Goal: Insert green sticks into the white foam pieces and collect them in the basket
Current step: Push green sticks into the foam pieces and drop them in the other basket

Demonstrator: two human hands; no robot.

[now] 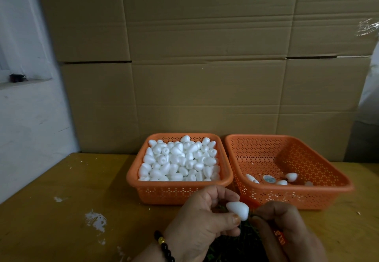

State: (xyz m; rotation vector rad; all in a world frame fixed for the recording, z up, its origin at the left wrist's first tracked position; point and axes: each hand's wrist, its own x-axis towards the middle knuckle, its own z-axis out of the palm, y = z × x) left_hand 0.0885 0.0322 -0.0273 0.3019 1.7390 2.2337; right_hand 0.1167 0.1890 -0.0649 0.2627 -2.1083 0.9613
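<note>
at six o'clock the left hand pinches a smooth teardrop foam piece; the right hand pinches a thin green stick at its base. perforated orange baskets sit on the yellow bench at twelve o'clock: the full basket and, at one o'clock, the near-empty basket.

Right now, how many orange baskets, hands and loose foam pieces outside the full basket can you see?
Orange baskets: 2, the full basket and the nearly empty basket
Hands: 2, left hand and right hand
Foam piece held in the hands: 1
Foam pieces in the nearly empty basket: about 4, some partly hidden
Total: about 9
</note>
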